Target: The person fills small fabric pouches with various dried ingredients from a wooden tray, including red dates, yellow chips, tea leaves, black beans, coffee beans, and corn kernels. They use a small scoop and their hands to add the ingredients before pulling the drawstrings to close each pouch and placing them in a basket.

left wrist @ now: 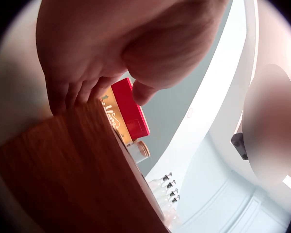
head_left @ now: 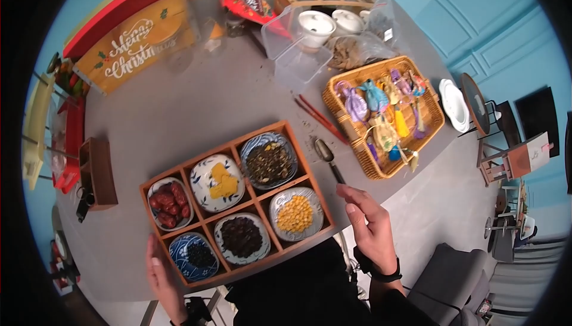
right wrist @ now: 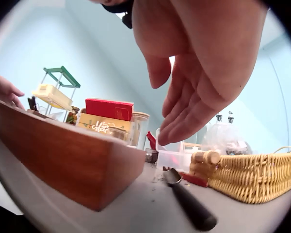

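Observation:
A compartmented wooden box (head_left: pixel 311 174) lies at the table's near edge, holding small patterned dishes. They contain red dates (head_left: pixel 170 204), yellow pieces (head_left: pixel 223 182), a dried herb mix (head_left: pixel 269 162), yellow kernels (head_left: pixel 295 213), dark dried fruit (head_left: pixel 241 235) and black grains (head_left: pixel 200 255). My left hand (head_left: pixel 164 278) is at the box's left end, its straight fingers against the wood in the left wrist view. Off the right end, my right hand (head_left: pixel 372 224) hovers with loosely extended fingers and an empty palm. Beneath it lies a dark-handled metal spoon (right wrist: pixel 186 199), apart from the box.
A wicker basket (head_left: pixel 372 171) of small pouches stands to the right, with reddish sticks (head_left: pixel 322 118) beside it. Farther back are a clear plastic bin (head_left: pixel 304 67), white lidded pots (head_left: pixel 316 28) and a glass jar (head_left: pixel 202 16). A Christmas sign (head_left: pixel 140 49) stands back left.

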Demonstrator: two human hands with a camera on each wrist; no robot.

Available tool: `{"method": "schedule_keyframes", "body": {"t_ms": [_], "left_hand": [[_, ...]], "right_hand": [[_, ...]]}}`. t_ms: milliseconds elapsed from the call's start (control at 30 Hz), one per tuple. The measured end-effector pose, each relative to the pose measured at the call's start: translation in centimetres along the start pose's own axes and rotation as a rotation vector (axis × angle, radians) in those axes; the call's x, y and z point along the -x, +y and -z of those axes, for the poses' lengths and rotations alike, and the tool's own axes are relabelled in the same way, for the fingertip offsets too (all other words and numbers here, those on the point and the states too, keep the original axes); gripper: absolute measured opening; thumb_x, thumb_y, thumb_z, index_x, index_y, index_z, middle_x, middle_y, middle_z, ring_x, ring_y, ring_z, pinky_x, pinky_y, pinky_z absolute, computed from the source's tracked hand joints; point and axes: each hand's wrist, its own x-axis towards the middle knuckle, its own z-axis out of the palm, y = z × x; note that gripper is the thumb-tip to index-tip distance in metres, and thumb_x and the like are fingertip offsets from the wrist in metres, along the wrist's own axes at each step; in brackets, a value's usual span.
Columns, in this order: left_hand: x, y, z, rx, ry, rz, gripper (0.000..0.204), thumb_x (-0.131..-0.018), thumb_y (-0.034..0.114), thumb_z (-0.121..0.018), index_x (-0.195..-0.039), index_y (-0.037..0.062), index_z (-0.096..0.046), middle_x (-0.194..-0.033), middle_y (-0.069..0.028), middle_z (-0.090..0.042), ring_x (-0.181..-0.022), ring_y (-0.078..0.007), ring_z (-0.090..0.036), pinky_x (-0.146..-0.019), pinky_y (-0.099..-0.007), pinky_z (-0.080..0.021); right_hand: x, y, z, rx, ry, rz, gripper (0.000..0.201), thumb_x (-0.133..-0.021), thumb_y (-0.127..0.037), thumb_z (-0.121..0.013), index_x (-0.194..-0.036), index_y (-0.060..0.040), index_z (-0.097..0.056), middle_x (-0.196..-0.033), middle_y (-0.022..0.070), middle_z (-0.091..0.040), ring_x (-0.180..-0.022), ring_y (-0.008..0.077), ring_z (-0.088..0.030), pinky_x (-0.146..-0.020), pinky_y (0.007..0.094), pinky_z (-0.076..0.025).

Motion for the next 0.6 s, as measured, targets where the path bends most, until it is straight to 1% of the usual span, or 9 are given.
{"method": "schedule_keyframes", "body": {"t_ms": [67,100,133,167,233,267,333,500,600], "left_hand": [[0.9,0.6,-1.2,-0.098,-0.018,-0.023,0.051,-0.104,0.025,-0.034,-0.147,-0.0019,-0.03,-0.154,-0.0161,-0.03,-0.144,-0.0239,-0.024,-0.118,-0.0368,-0.016],[1.2,0.9,-1.6,-0.104,-0.01,-0.021,0.051,-0.104,0.025,-0.034,-0.147,-0.0019,-0.03,-0.154,-0.0161,-0.03,-0.144,-0.0239,-0.024,-0.118,-0.0368,-0.016],[1.4,1.1,-1.8,-0.183,-0.016,-0.02,0.052,-0.104,0.025,-0.033,-0.148,-0.0012,-0.027,-0.155,-0.0161,-0.028,-0.145,-0.0244,-0.022,-0.118,-0.037,-0.015],[1.5,1.3,-2.1,-0.261,-0.018,-0.018,0.053,-0.104,0.025,-0.031,-0.15,-0.0005,-0.025,-0.155,-0.0162,-0.027,-0.145,-0.025,-0.02,-0.118,-0.0373,-0.014],[1.5,1.3,-2.6,-0.269,-0.018,-0.02,0.056,-0.103,0.03,-0.028,-0.151,0.0008,-0.021,-0.157,-0.0164,-0.022,-0.146,-0.0262,-0.017,-0.118,-0.0375,-0.012],[1.5,1.4,-2.8,-0.294,-0.019,-0.017,0.057,-0.104,0.033,-0.026,-0.152,0.002,-0.019,-0.158,-0.0148,-0.02,-0.147,-0.0255,-0.015,-0.119,-0.0375,-0.011],[1.5,1.1,-2.9,-0.317,-0.029,-0.031,0.059,-0.104,0.038,-0.022,-0.153,0.0036,-0.017,-0.159,-0.0135,-0.017,-0.147,-0.0258,-0.013,-0.119,-0.0383,-0.009],[0.6,0.8,-2.5,-0.202,-0.005,-0.026,0.061,-0.104,0.04,-0.023,-0.152,0.0017,-0.016,-0.159,-0.0139,-0.017,-0.148,-0.0255,-0.011,-0.119,-0.0386,-0.008],[0.3,0.4,-2.4,-0.146,-0.023,-0.043,0.062,-0.105,0.04,-0.025,-0.152,0.0004,-0.017,-0.159,-0.0144,-0.017,-0.148,-0.0255,-0.012,-0.119,-0.0386,-0.007]], "right_hand": [[0.7,0.4,-1.7,-0.063,-0.024,-0.043,0.035,-0.098,-0.015,-0.052,-0.127,0.0044,-0.054,-0.118,0.0216,-0.063,-0.109,0.0303,-0.062,-0.093,0.0324,-0.047],[0.9,0.5,-2.4,-0.111,-0.036,-0.074,0.04,-0.099,-0.017,-0.051,-0.132,0.0049,-0.05,-0.122,0.0236,-0.061,-0.114,0.0326,-0.06,-0.095,0.0323,-0.045],[1.0,-0.2,-2.5,-0.179,-0.127,-0.174,0.045,-0.099,-0.018,-0.049,-0.137,0.0061,-0.043,-0.13,0.0266,-0.055,-0.122,0.0369,-0.054,-0.101,0.0334,-0.042],[1.0,-0.3,-3.0,-0.182,-0.139,-0.168,0.045,-0.099,-0.018,-0.049,-0.137,0.0061,-0.043,-0.13,0.0266,-0.055,-0.122,0.0369,-0.054,-0.101,0.0334,-0.042],[0.8,-0.6,-3.8,0.014,-0.101,-0.037,0.045,-0.099,-0.016,-0.048,-0.138,0.0071,-0.042,-0.132,0.0276,-0.052,-0.124,0.0385,-0.051,-0.102,0.0352,-0.041],[0.5,-1.0,-3.4,-0.045,-0.146,-0.105,0.046,-0.1,-0.015,-0.047,-0.138,0.008,-0.04,-0.134,0.029,-0.05,-0.127,0.0394,-0.048,-0.103,0.0367,-0.04],[-0.3,-0.7,-3.7,-0.016,-0.142,-0.052,0.045,-0.1,-0.015,-0.047,-0.138,0.0078,-0.04,-0.133,0.0294,-0.051,-0.126,0.0397,-0.048,-0.102,0.0369,-0.041],[-2.2,-0.7,-4.5,0.048,-0.137,0.019,0.045,-0.099,-0.014,-0.049,-0.137,0.0078,-0.041,-0.133,0.029,-0.051,-0.123,0.0412,-0.051,-0.1,0.0378,-0.043],[-2.7,-0.4,-2.8,0.062,-0.129,0.059,0.043,-0.097,-0.017,-0.054,-0.133,0.0063,-0.048,-0.128,0.0266,-0.056,-0.117,0.0362,-0.058,-0.097,0.037,-0.045]]}}
